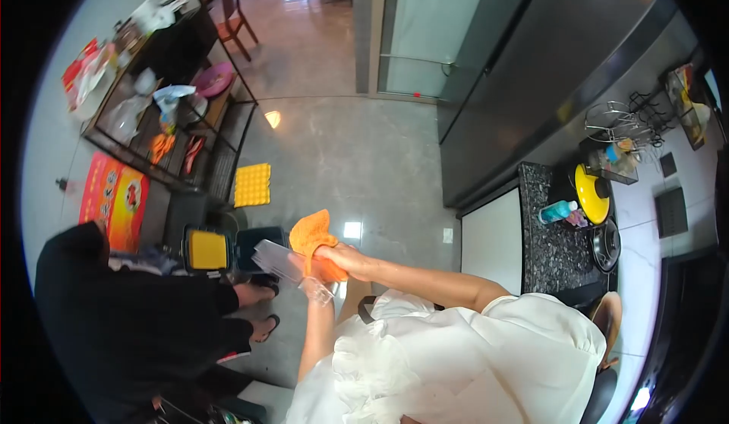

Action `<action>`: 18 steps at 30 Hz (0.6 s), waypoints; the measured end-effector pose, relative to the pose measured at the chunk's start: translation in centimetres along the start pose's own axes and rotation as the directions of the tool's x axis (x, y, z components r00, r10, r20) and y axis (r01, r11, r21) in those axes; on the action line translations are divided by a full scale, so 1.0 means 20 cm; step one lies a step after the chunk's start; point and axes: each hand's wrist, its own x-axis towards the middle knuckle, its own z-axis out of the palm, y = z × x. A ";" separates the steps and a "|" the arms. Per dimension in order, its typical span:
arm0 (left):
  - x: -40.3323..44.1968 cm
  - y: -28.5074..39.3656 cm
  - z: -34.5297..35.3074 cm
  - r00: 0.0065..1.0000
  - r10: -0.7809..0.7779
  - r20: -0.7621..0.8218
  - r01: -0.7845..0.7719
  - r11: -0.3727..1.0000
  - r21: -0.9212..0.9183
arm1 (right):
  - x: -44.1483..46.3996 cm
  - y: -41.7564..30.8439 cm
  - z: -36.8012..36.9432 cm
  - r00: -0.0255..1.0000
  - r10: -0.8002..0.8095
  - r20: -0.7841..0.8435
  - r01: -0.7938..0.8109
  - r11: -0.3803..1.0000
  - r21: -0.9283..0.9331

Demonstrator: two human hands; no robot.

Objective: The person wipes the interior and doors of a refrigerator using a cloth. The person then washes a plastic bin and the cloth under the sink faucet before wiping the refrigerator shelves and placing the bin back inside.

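Observation:
An orange cloth is bunched in my right hand, whose fingers are wrapped round it in front of my body. Just beside and partly under it, my left hand is against a clear plastic container, which sticks out to the left. The cloth touches the container's near end. Part of my left hand is hidden behind the cloth and the clear plastic.
A person in black stands at the left. Nearby are a bin with a yellow top, a yellow egg tray on the floor and a loaded shelf. At the right are a dark counter and a fridge.

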 end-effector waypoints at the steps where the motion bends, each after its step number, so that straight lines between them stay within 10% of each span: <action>1: 0.08 -0.01 -0.03 0.985 -0.059 -0.164 0.063 0.998 0.015 | 0.12 0.03 -0.05 0.996 -0.038 0.076 0.037 0.999 0.004; 4: 0.26 -0.03 0.09 0.992 0.023 -0.121 0.014 0.955 0.295 | 0.17 -0.18 -0.08 0.971 -0.238 0.026 0.236 0.936 -0.260; 5: 0.36 -0.05 0.08 0.992 -0.101 -0.079 0.103 0.995 0.014 | 0.21 -0.24 -0.11 0.985 -0.172 -0.026 0.159 0.950 -0.270; 9: 0.68 -0.31 -0.02 0.990 -0.136 -0.032 0.134 0.989 -0.059 | 0.32 -0.48 -0.25 0.986 -0.151 -0.064 0.099 0.856 -0.507; 14: 1.02 -0.22 0.48 0.964 -0.221 0.151 0.217 0.975 0.045 | 0.39 -0.67 -0.41 0.798 -0.574 -0.181 0.334 0.672 -0.661; 18: 1.23 -0.31 0.79 0.873 -0.393 0.289 0.400 0.916 0.035 | 0.32 -1.03 -0.60 0.910 -0.281 -0.305 0.013 0.754 -0.656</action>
